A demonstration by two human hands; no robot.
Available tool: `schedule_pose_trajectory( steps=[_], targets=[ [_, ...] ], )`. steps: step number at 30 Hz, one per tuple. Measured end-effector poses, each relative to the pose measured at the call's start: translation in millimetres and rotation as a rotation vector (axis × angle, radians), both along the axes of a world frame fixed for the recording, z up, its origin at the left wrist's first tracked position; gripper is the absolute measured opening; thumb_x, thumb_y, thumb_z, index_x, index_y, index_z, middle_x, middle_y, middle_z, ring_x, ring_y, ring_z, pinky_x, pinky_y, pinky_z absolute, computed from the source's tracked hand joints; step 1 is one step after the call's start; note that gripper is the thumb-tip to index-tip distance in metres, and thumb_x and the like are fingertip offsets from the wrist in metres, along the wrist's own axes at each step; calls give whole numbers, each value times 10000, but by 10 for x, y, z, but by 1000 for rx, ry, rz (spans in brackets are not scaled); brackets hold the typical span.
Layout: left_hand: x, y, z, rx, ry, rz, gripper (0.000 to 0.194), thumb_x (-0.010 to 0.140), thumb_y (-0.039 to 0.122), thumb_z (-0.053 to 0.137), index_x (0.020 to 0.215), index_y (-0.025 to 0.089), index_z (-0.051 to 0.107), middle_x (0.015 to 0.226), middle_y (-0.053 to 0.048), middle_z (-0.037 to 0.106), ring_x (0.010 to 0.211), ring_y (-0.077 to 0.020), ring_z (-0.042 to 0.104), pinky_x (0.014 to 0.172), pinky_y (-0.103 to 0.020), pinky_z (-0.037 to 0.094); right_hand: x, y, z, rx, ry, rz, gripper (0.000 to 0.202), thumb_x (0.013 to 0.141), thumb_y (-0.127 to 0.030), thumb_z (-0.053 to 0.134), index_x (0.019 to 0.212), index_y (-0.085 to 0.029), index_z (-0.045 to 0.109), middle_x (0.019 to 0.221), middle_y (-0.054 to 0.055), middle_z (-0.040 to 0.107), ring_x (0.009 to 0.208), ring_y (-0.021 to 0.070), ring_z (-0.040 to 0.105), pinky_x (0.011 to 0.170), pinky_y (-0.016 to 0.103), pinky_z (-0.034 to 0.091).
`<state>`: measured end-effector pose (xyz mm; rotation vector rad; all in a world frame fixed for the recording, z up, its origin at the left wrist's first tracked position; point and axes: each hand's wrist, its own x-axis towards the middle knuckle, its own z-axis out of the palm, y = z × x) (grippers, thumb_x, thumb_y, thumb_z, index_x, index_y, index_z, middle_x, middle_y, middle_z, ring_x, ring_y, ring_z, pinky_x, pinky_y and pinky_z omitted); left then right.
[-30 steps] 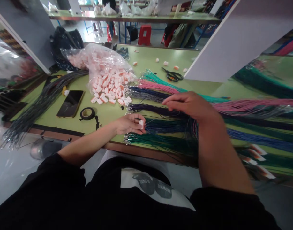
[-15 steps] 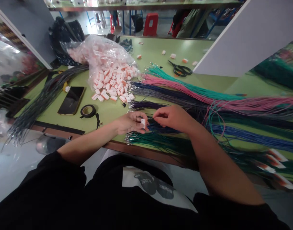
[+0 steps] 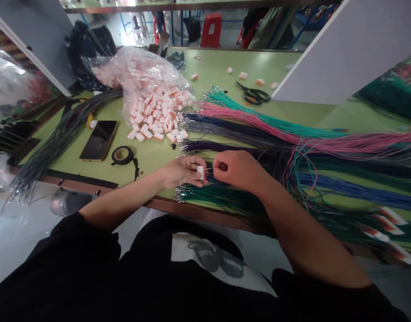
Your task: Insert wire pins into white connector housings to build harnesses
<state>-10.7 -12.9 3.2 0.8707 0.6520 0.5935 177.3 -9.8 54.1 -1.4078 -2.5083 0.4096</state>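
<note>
Connector: at the left fingertips; I judge it light, stiff, slightly slippery, best held by its sides.
Left hand: thumb and fingers pinch it.
Right hand: curled closed, just right of it; I cannot tell whether a wire is inside.
Wire bundles: beyond the hands, probably limp.

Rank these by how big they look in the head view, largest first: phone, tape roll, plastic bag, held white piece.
1. Plastic bag
2. Phone
3. Tape roll
4. Held white piece
</note>
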Motion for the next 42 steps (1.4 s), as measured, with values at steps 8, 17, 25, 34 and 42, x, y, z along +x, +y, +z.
schedule_pose_trajectory(
  steps=[8,17,25,34,42],
  targets=[
    [-3,-12,5,-13,24,4,326,664,100,759,912,115,547,721,-19,669,720,-145,679,682,-267,547,-27,-8,-36,14,-28,50,87,661,-167,512,582,-186,545,597,11,571,557,118,442,571,246,291],
    [10,-25,-5,9,93,18,340,636,135,784,878,115,546,667,-13,677,642,-118,663,596,-213,521,-58,16,-105,-65,-4,62,150,708,-173,501,639,-169,634,635,24,623,588,122,485,576,246,291],
    [32,-47,23,3,123,40,395,588,184,828,858,105,551,645,-17,667,637,-131,667,573,-204,514,-8,45,-75,-264,110,78,144,669,-175,517,607,-170,646,551,-26,588,538,93,480,552,226,302],
    [29,-54,-31,-5,91,-17,421,580,211,837,885,114,562,712,-9,653,652,-127,659,584,-221,506,907,911,127,75,-110,-419,178,766,-250,547,800,-196,713,754,63,679,704,197,587,640,293,391],
    [39,-44,-50,-13,69,-31,379,607,195,817,872,116,559,705,-6,641,655,-128,655,597,-232,504,1293,1204,-339,184,-367,-613,275,774,-170,465,910,-171,705,974,141,671,868,262,599,714,333,429]
  ],
)
